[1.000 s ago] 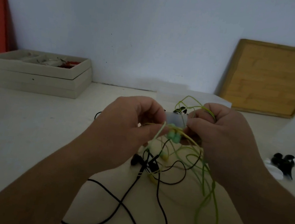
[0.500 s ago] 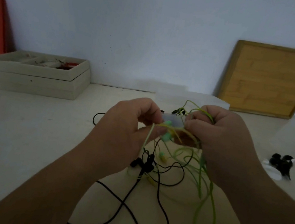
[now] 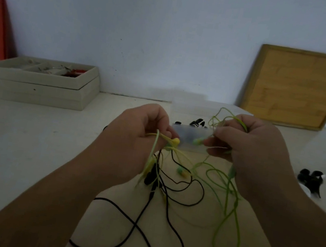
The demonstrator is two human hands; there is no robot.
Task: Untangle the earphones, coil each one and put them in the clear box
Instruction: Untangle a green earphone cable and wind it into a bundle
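Head view: left hand grips yellow earphones, right hand green earphones.

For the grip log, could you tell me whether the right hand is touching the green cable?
Touching: in the head view the right hand pinches the green cable between curled fingers.
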